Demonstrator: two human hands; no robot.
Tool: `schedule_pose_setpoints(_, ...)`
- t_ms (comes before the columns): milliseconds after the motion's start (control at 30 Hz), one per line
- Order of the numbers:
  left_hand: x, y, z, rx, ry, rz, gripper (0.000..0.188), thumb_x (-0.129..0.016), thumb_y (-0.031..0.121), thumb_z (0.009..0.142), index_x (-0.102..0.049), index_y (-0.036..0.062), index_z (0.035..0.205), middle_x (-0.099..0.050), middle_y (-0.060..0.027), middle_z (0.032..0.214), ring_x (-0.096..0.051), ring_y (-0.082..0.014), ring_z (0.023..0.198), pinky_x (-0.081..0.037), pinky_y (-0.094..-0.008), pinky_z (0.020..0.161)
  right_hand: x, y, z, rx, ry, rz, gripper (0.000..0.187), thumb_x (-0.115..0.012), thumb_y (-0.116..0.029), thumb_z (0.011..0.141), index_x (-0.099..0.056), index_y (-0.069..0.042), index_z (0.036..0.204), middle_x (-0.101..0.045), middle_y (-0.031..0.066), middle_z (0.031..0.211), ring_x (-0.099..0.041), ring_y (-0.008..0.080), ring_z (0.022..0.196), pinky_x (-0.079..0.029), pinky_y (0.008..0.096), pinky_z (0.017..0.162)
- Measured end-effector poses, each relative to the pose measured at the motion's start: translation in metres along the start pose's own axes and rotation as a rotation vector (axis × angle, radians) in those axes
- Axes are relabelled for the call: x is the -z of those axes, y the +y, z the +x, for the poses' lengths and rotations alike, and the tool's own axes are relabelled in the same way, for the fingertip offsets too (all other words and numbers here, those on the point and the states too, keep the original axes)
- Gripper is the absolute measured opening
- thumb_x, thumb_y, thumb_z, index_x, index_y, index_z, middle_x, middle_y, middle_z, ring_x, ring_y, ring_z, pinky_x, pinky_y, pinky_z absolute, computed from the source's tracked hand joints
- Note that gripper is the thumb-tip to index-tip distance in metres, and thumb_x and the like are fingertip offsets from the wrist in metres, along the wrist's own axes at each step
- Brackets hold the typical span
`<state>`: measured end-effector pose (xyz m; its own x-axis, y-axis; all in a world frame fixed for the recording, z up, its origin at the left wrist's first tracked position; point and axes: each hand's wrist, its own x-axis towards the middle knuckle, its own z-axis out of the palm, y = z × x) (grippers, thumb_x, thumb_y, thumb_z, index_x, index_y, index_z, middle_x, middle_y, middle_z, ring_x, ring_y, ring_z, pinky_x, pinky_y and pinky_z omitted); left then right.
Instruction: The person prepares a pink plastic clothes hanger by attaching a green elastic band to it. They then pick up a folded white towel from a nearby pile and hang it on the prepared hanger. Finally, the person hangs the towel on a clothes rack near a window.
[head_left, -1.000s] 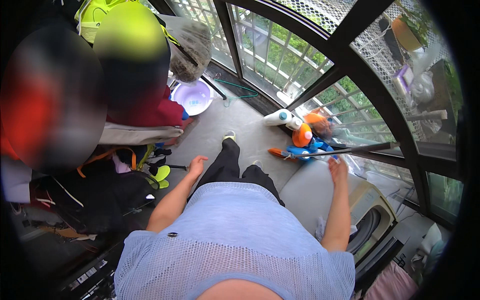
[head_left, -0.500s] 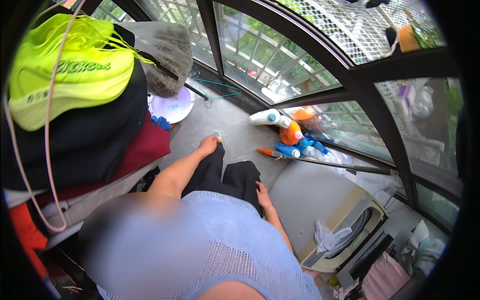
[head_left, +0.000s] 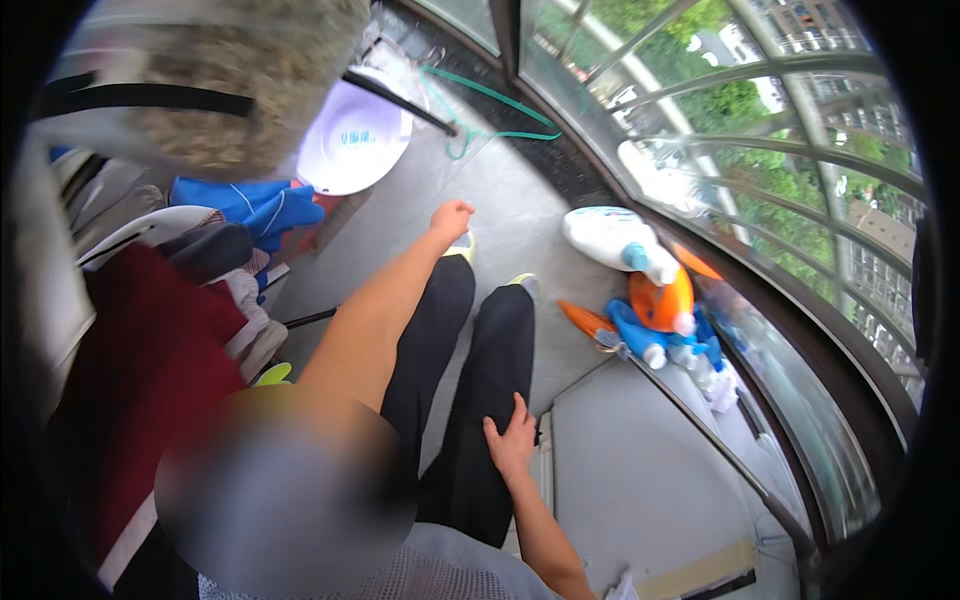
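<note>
My left hand (head_left: 453,217) reaches forward over the grey floor, just above one of my pale yellow-and-grey shoes (head_left: 465,246). Its fingers are curled in, and nothing shows between them. Lower down, my right hand (head_left: 513,436) lies open on the leg of my black trousers (head_left: 497,350), fingers apart and holding nothing. The other shoe (head_left: 527,285) stands flat on the floor (head_left: 380,245) to the right.
A pale purple basin (head_left: 352,150) and a green hanger (head_left: 500,130) lie ahead. Right are a white bottle (head_left: 600,235), an orange bottle (head_left: 660,303), blue bottles, a pole and a grey appliance (head_left: 640,470). Piled clothes (head_left: 150,350) and a clear bag (head_left: 220,90) crowd the left.
The view has swung down and left toward the floor. My left hand is still stretched out near the shoe, while my right hand now shows whole on the trouser leg.
</note>
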<state>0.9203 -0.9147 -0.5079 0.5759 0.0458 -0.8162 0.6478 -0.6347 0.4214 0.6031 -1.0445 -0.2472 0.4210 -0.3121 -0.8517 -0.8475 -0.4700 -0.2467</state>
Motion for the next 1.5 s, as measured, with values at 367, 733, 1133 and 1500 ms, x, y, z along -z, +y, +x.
schedule_pose_setpoints(367, -0.014, -0.060, 0.207, 0.261, 0.212, -0.515, 0.028, -0.045, 0.009, 0.085, -0.054, 0.0057, 0.111, -0.060, -0.0092, 0.096, -0.060, -0.0161, 0.065, -0.047, -0.0294, 0.048, 0.015, -0.020, 0.072, 0.139, -0.062, -0.088, 0.042, -0.065, -0.014, 0.072, -0.056, -0.006, 0.112, -0.047, 0.0209, 0.123, -0.046, 0.0384, 0.111, -0.039, 0.0447, 0.093)
schedule_pose_setpoints(733, -0.038, -0.052, 0.273, 0.093, 0.585, 0.309, 0.023, -0.051, 0.012, 0.083, -0.048, 0.0007, 0.103, -0.057, -0.0234, 0.105, -0.057, -0.0352, 0.099, -0.047, -0.0469, 0.082, 0.033, -0.039, 0.108, 0.176, -0.091, -0.099, 0.035, -0.064, -0.012, 0.070, -0.059, -0.004, 0.103, -0.051, 0.0192, 0.117, -0.050, 0.0369, 0.103, -0.040, 0.0433, 0.088)
schedule_pose_setpoints(1133, -0.039, -0.010, 0.123, -0.360, 0.443, -0.519, 0.011, -0.045, 0.012, 0.095, -0.046, 0.0036, 0.101, -0.061, -0.0051, 0.077, -0.058, -0.0100, 0.065, -0.042, -0.0250, 0.057, 0.030, -0.041, 0.099, 0.210, -0.140, -0.128, 0.034, -0.063, -0.011, 0.072, -0.058, -0.003, 0.104, -0.052, 0.0182, 0.115, -0.050, 0.0364, 0.104, -0.040, 0.0432, 0.089)
schedule_pose_setpoints(1500, 0.015, 0.037, -0.108, -0.106, 0.034, -0.649, 0.011, -0.050, 0.014, 0.094, -0.044, 0.0056, 0.089, -0.048, 0.0010, 0.058, -0.044, -0.0044, 0.048, -0.034, -0.0205, 0.045, 0.006, -0.102, 0.184, 0.411, 0.254, -0.037, 0.077, -0.074, -0.010, 0.068, -0.035, 0.001, 0.133, -0.035, 0.0263, 0.135, -0.035, 0.0416, 0.124, -0.030, 0.0463, 0.102)
